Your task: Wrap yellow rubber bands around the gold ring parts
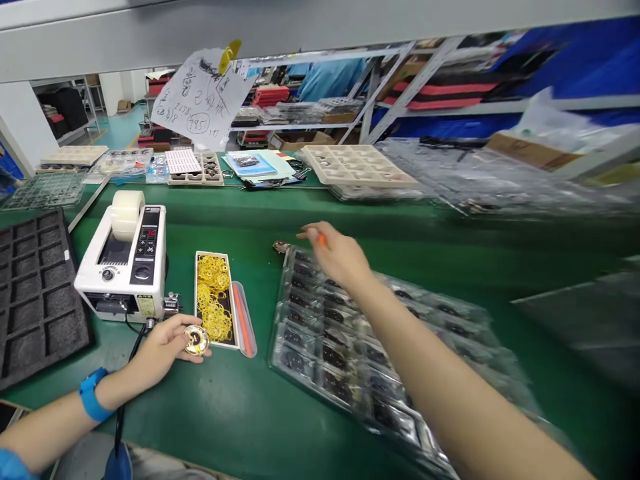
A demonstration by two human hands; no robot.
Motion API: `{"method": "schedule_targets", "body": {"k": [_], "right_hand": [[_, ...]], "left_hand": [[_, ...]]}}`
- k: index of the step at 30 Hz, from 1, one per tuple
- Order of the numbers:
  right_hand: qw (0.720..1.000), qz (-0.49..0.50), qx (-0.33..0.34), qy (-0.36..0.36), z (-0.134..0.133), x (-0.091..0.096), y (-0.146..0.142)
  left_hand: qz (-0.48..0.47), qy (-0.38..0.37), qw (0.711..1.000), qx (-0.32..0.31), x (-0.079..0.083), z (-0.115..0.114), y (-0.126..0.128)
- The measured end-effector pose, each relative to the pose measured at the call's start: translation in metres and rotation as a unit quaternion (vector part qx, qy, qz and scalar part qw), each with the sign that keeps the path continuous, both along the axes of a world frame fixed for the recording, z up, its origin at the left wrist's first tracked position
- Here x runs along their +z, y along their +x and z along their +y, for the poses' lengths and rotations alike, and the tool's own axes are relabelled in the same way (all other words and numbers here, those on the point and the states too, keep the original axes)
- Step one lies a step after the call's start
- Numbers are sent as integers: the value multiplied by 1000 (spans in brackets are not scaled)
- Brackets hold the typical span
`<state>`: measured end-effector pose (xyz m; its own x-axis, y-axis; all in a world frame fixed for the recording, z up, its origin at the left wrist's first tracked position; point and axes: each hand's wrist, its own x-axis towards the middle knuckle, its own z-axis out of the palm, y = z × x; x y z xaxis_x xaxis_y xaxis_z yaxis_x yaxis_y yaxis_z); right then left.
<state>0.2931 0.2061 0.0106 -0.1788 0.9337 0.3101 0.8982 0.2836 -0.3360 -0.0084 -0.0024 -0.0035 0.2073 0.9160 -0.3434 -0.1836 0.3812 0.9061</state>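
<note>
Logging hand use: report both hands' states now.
Left hand: closed, holding a round gold-rimmed part.
Right hand: closed on an orange item, too blurred to identify.

The right forearm [425,353] hides part of the clear tray [310,389].

The round part [196,340] in your left hand [161,343] has a gold rim, a white-and-yellow face and a dark centre; your right hand [345,257] shows an orange tool [323,239]. Your wristband [94,395] is bright blue. You have yellow rings [214,303] in a white-rimmed box [212,254], a white tape dispenser [93,267] with black panels and red digits, a black, grid-patterned foam tray [79,300], and a green worktop [240,413].
</note>
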Motion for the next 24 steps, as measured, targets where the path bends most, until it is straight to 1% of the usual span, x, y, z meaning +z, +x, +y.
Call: {"method": "schedule_targets", "body": {"k": [1, 3, 4, 6, 8, 9, 10, 12, 14, 16, 20, 24], "right_hand": [[998, 53, -6, 29, -17, 6, 1], [985, 157, -4, 77, -51, 14, -2], [975, 204, 2, 91, -68, 15, -6], [943, 312, 25, 113, -98, 14, -19], [921, 372, 59, 102, -124, 9, -36], [915, 386, 87, 84, -135, 7, -46], [911, 390, 117, 69, -146, 4, -55], [901, 385, 198, 35, -164, 0, -70], [884, 386, 264, 5, -179, -2, -80], [870, 396, 293, -26, -189, -3, -85], [858, 412, 296, -85, -196, -4, -87], [845, 434, 289, -118, -196, -6, -88]], "left_hand": [[-3, 3, 1000, 2, 0, 0, 0], [-11, 6, 1000, 8, 0, 0, 1], [-18, 6, 1000, 9, 0, -1, 1], [-33, 7, 999, 9, 0, -1, 2], [-46, 13, 999, 6, 1, -2, 2], [-54, 19, 998, 3, 1, -3, 3], [-61, 27, 998, 0, 2, -3, 3], [-76, 42, 996, -6, 4, -4, 3], [-86, 53, 995, -15, 7, -5, 4], [-89, 63, 994, -21, 11, -7, 4], [-89, 75, 993, -34, 16, -11, 5], [-98, 86, 990, -46, 17, -14, 6]]}}
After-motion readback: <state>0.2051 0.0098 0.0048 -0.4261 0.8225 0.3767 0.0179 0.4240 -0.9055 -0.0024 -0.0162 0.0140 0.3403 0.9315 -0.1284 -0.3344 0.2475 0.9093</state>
